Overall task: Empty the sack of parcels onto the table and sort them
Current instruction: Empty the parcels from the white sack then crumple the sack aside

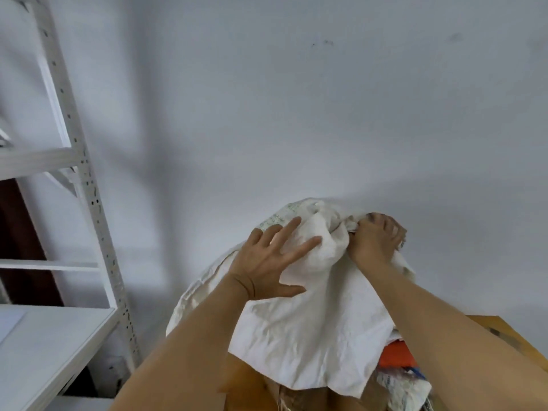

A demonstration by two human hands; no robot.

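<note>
While the right hand (375,237) bunches a fistful of the white woven sack (311,315) at its raised end, the left hand (267,264) lies beside that grip with fingers spread flat on the cloth. Below the grip the sack hangs limp and crumpled over the wooden table (504,333), soft and probably light; gathered corners look like the surest hold. Parcels (398,372) spill beneath its open mouth.

open air above the sack (296,307), shelving frame (89,185) flanking left, wall (296,99) close behind
</note>
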